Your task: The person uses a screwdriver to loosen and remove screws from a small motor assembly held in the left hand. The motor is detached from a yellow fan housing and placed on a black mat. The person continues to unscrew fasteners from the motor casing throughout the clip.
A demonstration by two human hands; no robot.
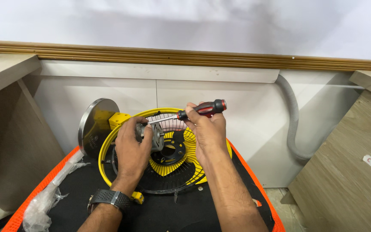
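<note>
From the head camera, two bare hands work over one yellow fan guard [108, 148] lying tilted on a black mat [168, 212] with an orange rim. The left hand [133, 148] is curled tight around one grey motor [149, 133], which sits just above the guard's yellow-and-black centre hub [174, 157]; a black watch [110, 198] circles that wrist. The right hand [207, 131] is closed around the handle of one red-and-black screwdriver [205, 107], its metal shaft running leftward from that grip until the tip meets the motor. Behind the left hand, one round metal base disc [94, 124] stands on edge beside a yellow block. Below and left of the left wrist lies one crumpled clear plastic bag [44, 202]. Right of the screwdriver grip, one grey corrugated hose [292, 116] hangs against the white panel.
</note>
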